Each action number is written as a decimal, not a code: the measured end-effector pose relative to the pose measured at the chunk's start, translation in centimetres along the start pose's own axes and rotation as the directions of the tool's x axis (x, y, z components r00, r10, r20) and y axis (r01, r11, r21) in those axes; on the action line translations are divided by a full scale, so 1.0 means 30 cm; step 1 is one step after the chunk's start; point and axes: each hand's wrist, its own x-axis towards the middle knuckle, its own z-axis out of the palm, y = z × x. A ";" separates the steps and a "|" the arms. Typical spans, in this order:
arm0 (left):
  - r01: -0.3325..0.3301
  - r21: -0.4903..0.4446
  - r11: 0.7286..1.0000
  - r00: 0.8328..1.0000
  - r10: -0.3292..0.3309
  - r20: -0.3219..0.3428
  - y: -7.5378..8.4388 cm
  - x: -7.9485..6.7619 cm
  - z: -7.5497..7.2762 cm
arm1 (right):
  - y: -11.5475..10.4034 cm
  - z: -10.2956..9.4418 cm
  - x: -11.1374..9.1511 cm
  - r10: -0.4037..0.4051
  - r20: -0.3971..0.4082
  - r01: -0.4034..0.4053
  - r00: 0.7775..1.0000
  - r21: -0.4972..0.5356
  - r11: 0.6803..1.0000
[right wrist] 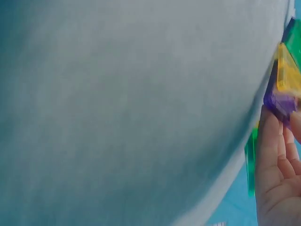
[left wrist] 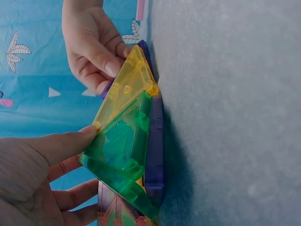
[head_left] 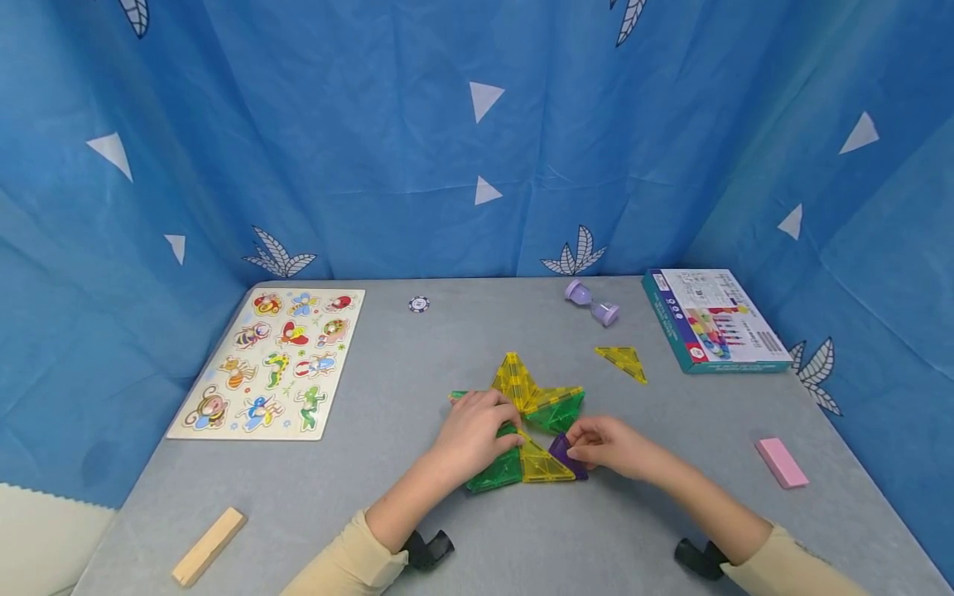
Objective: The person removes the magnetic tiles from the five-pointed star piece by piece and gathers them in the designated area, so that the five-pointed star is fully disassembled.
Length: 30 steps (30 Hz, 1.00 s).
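Observation:
A star-like shape of see-through magnetic tiles stands mid-table, with a yellow point [head_left: 514, 377] at the back and green tiles [head_left: 561, 411] beside it. My left hand [head_left: 475, 426] holds its left side; in the left wrist view the thumb presses the top corner of a green tile [left wrist: 117, 143], fingers behind. At the front right, my right hand [head_left: 614, 447] pinches a purple triangle tile [head_left: 561, 448] against a leaning yellow tile [head_left: 542, 465]. Low along the table in the left wrist view runs a dark purple tile edge [left wrist: 154, 146].
A loose yellow triangle tile [head_left: 624, 362] lies behind my right hand. Farther back are a purple sand timer [head_left: 592, 303], a box [head_left: 719, 323] and a poker chip [head_left: 419, 305]. An insect puzzle board [head_left: 286, 414] and wooden block [head_left: 209, 547] lie left, a pink block [head_left: 781, 463] right.

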 end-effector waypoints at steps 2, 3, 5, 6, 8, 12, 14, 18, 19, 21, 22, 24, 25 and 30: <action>0.002 -0.004 1.000 1.000 -0.002 0.003 -0.001 0.001 -0.002 | 0.001 -0.026 -0.018 -0.017 0.005 0.017 1.000 -0.009 1.000; 0.002 -0.005 1.000 1.000 -0.002 0.002 -0.001 0.001 -0.003 | 0.000 -0.043 -0.028 -0.022 0.007 0.022 1.000 -0.017 1.000; 0.000 0.001 1.000 1.000 0.000 0.000 -0.002 0.001 -0.004 | -0.008 -0.082 -0.048 -0.017 0.007 0.017 1.000 -0.026 1.000; -0.001 0.006 1.000 1.000 0.001 -0.002 -0.003 0.002 -0.005 | -0.013 -0.103 -0.057 -0.015 0.003 0.015 1.000 -0.036 0.999; -0.003 0.014 1.000 1.000 0.003 -0.004 -0.004 0.002 -0.007 | -0.029 -0.148 -0.068 0.003 -0.017 -0.004 1.000 -0.049 0.999; -0.003 0.024 1.000 1.000 0.003 -0.006 -0.007 0.001 -0.009 | -0.077 -0.238 -0.049 0.074 -0.111 -0.076 0.991 -0.013 0.997; 0.002 0.022 1.000 1.000 -0.002 -0.004 -0.008 0.000 -0.010 | -0.098 -0.281 -0.015 0.117 -0.176 -0.114 0.977 0.028 0.993; 0.005 0.027 1.000 1.000 -0.005 -0.002 -0.008 -0.002 -0.007 | -0.107 -0.346 0.096 0.199 -0.281 -0.171 0.939 0.120 0.978; 0.004 0.027 1.000 1.000 -0.004 -0.002 -0.008 -0.003 -0.006 | -0.103 -0.355 0.127 0.220 -0.301 -0.185 0.928 0.140 0.973; 0.000 0.034 0.999 1.000 0.000 -0.002 -0.007 -0.004 -0.002 | -0.089 -0.367 0.191 0.255 -0.323 -0.210 0.911 0.168 0.963; -0.002 0.034 0.999 1.000 0.002 -0.001 -0.006 -0.004 -0.001 | -0.080 -0.371 0.221 0.272 -0.329 -0.225 0.904 0.174 0.959; -0.003 0.033 0.999 1.000 0.003 0.000 -0.005 -0.004 0.002 | -0.064 -0.377 0.275 0.296 -0.336 -0.247 0.894 0.180 0.952; -0.003 0.032 0.999 1.000 0.003 0.002 -0.003 -0.004 0.003 | -0.055 -0.380 0.299 0.310 -0.336 -0.259 0.889 0.189 0.947; 0.000 0.021 1.000 1.000 0.000 0.009 0.002 -0.004 0.005 | -0.013 -0.386 0.389 0.355 -0.319 -0.296 0.879 0.219 0.930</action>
